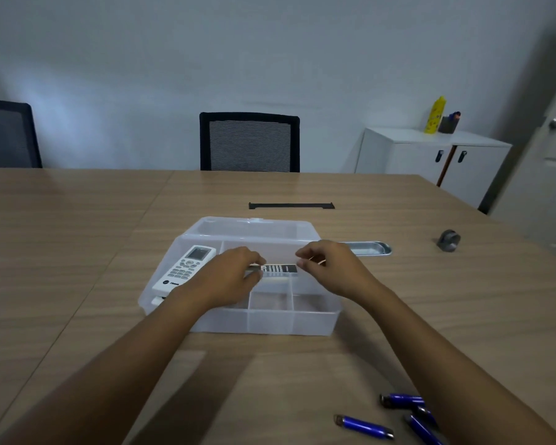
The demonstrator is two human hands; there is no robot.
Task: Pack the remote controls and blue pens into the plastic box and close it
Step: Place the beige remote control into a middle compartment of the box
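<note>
A clear plastic box (264,322) with dividers stands open in the middle of the table, its lid (254,227) laid back behind it. A white remote control (187,266) lies in its left compartment. Over the box's long middle compartment, my left hand (228,277) and my right hand (331,268) hold a slim black remote control (278,270) by its two ends, level and crosswise. Three blue pens lie on the table near me at the right: one (365,427) in front, one (402,401) behind it, one (424,430) partly under my right forearm.
A metal tray (369,248) lies right of the box. A small grey round object (448,240) sits further right. A black cable slot (291,205) is set in the table behind the box. Two chairs stand at the far edge, a white cabinet at the right.
</note>
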